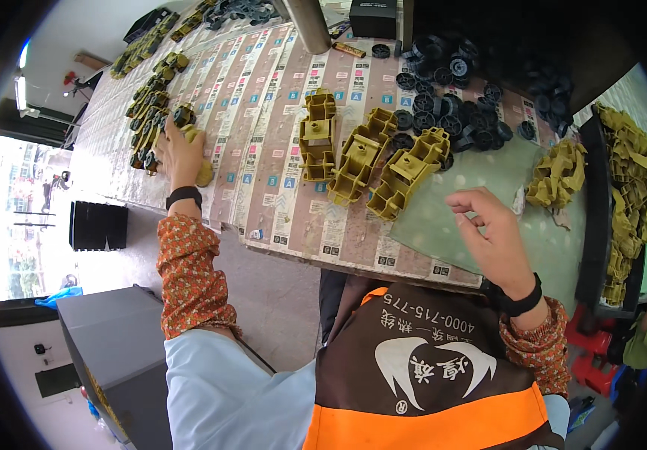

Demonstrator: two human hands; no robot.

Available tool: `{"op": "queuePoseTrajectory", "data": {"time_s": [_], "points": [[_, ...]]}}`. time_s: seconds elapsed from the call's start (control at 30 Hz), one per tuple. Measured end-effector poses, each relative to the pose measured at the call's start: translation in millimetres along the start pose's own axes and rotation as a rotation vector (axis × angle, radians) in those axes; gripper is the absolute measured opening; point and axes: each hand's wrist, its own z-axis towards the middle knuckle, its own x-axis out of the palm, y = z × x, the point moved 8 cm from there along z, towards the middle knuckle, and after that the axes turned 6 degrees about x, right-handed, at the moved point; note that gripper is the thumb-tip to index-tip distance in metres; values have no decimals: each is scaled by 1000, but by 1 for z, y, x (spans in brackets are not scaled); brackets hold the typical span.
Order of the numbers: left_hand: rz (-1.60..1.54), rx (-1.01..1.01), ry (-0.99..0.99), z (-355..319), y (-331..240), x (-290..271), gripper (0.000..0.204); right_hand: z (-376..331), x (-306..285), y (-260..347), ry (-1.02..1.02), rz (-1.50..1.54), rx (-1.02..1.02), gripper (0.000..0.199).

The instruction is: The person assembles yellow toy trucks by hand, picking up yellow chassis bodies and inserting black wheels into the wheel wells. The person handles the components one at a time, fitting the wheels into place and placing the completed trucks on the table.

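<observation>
Daylight blows out the doorway (16, 217) at left — table (263, 112) evenly lit, edges bent and vignetted black.

Bystanders on and around the surface

The surface (263, 97) wears a covering of striped printed sheets. Near its far edge a grey pole (310, 24) rises beside a black box (373, 16). A heap of black wheels (447, 82) spreads over the far right, and a pale green mat (473, 199) lies on the near right part. At the right rim a dark crate (627, 202) is stacked with olive plastic parts. Left of the surface, on the floor, stand a black slatted bin (98, 226) and, nearer, a grey cabinet (117, 352). Red stools (590, 356) show at lower right.
</observation>
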Motion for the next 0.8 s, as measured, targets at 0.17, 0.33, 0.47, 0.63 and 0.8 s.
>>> {"op": "queuePoseTrajectory", "data": {"time_s": [0.17, 0.33, 0.47, 0.63, 0.8], "points": [[-828, 99, 529, -20, -185, -36, 83, 11, -1, -1, -36, -148, 67, 20], [-944, 301, 601, -60, -262, -34, 85, 54, -59, -28, -350, -656, -27, 17], [-1303, -86, 666, -54, -244, -19, 77, 80, -58, -39, -254, -553, -47, 25], [-1997, -217, 707, -44, -236, -81, 69, 86, -31, -44, -238, -705, -158, 32], [-2360, -240, 857, -95, -269, -161, 67, 60, -21, -49, -83, -770, -186, 33]]}}
